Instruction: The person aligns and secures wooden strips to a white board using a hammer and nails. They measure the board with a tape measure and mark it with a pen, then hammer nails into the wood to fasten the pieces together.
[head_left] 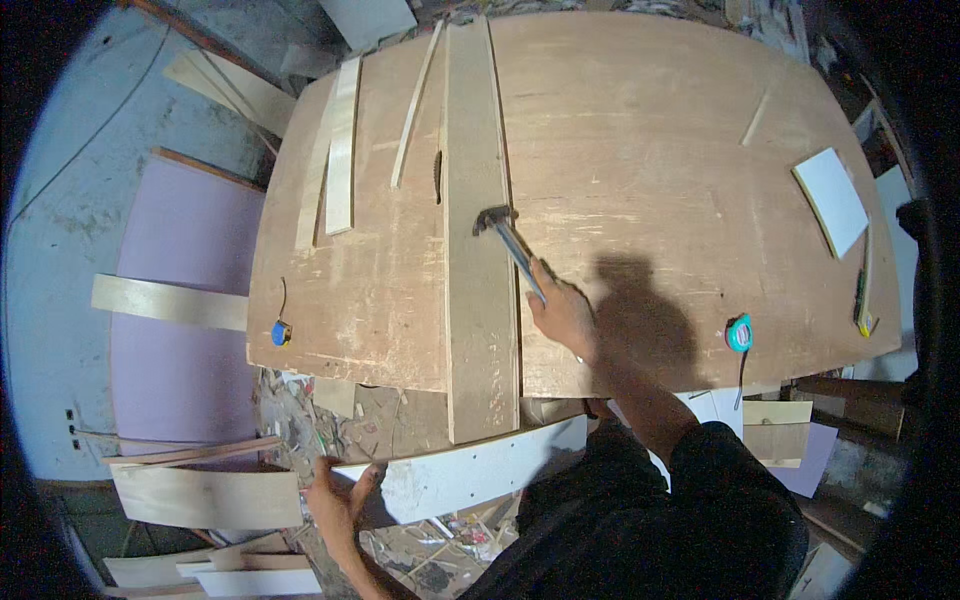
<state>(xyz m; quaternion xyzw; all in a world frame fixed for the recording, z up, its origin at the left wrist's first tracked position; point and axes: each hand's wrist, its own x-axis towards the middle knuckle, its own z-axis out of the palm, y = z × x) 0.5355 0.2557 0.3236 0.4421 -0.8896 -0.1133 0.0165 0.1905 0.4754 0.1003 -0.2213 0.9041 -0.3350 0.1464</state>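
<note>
My right hand point(565, 318) is closed around the handle of a claw hammer point(517, 250). The hammer's dark head lies over a long brown board point(480, 340), which runs from the near side to the far edge of the wooden worktable point(620, 120). A white board point(490, 463) with small dark dots along it sits in front of the table, close to my body. My left hand point(342, 502) grips its left end, thumb on the white face. The near end of the brown board meets the white board's upper edge; whether they are joined I cannot tell.
On the table lie pale wood strips point(341, 150), a blue tape measure point(281, 332), a teal tape measure point(739, 332) and a white panel point(833, 203). A purple panel point(185, 250) stands left. Loose boards point(210, 498) and scraps litter the floor nearby.
</note>
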